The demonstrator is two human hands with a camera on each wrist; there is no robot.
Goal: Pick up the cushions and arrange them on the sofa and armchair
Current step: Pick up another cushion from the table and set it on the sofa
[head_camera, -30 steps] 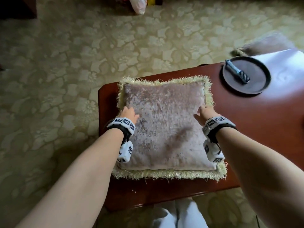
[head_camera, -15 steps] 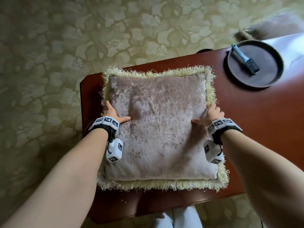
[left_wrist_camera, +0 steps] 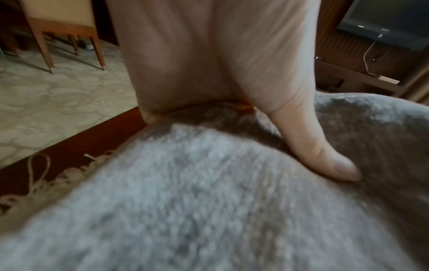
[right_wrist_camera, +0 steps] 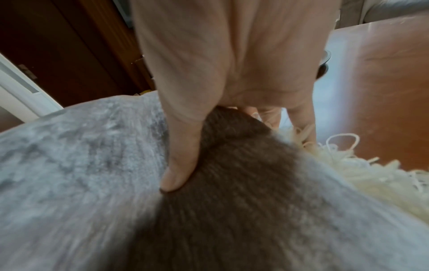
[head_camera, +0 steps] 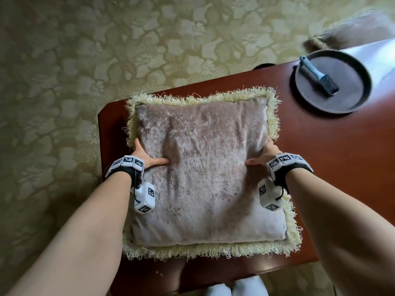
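Here, left hand (head_camera: 142, 158) and right hand (head_camera: 264, 155) gripping cushion (head_camera: 203, 174) sides, thumbs on top.

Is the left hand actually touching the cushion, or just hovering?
Touching. In the left wrist view the left hand has its thumb dented into the cushion; the head view shows the same hold on the left edge.

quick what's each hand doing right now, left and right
Left hand: grips the left edge of the cushion, thumb on top.
Right hand: grips the cushion's right edge, thumb on top, fingers under the fringe.
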